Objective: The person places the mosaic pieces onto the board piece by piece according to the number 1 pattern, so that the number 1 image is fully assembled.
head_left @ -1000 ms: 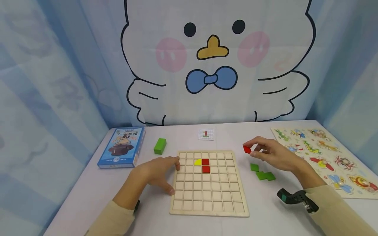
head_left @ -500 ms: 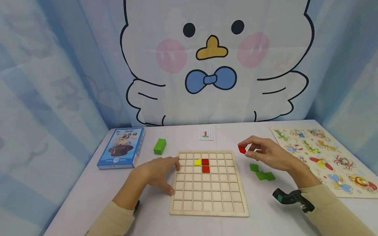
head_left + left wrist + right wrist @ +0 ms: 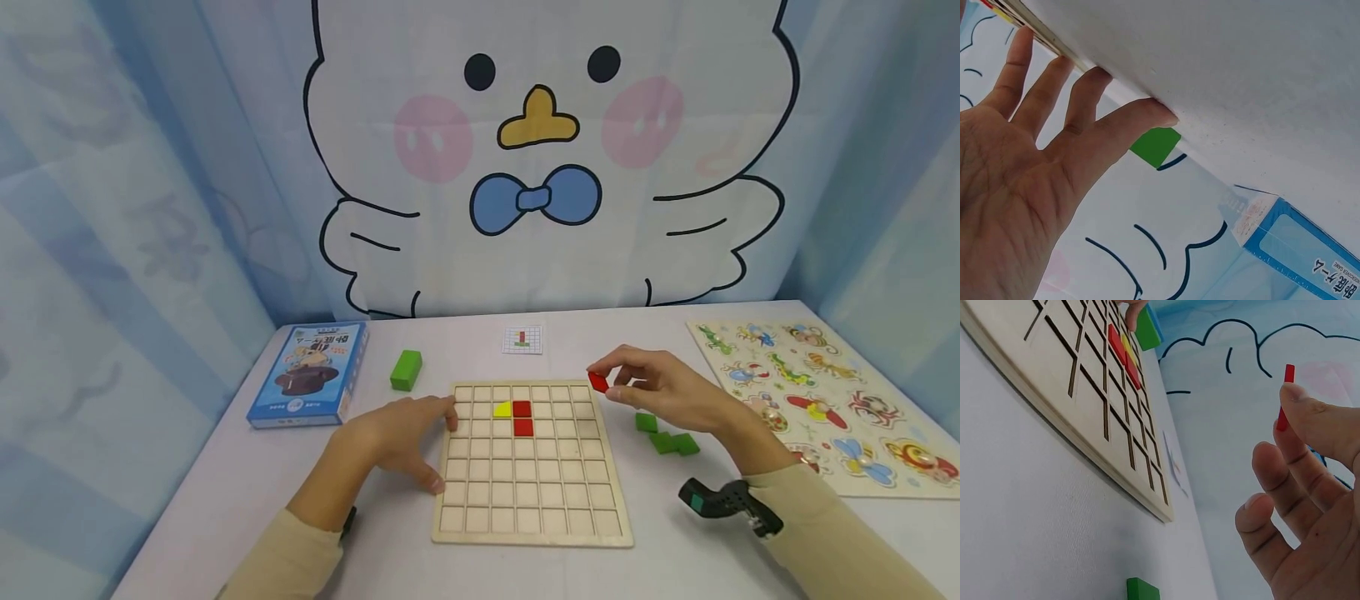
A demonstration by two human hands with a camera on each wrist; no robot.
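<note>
A wooden grid board [image 3: 531, 500] lies on the white table, with a yellow piece [image 3: 502, 409] and two red tiles [image 3: 522, 418] set in its upper cells. My right hand [image 3: 660, 392] pinches a small red tile [image 3: 597, 382] between thumb and forefinger, lifted just past the board's upper right corner; the right wrist view shows the red tile [image 3: 1285, 394] edge-on above the board [image 3: 1085, 394]. My left hand [image 3: 401, 437] rests flat with straight fingers on the table against the board's left edge, and its fingers [image 3: 1079, 119] touch that edge.
Several green tiles [image 3: 666, 435] lie right of the board. A green block [image 3: 406, 370] and a blue game box [image 3: 311, 372] sit at the back left. A small pattern card [image 3: 522, 340] lies behind the board. An animal peg puzzle [image 3: 817, 404] fills the right side.
My right hand has carried the red tile leftward, from beside the green tiles to the board's upper right corner. The left hand has stayed put.
</note>
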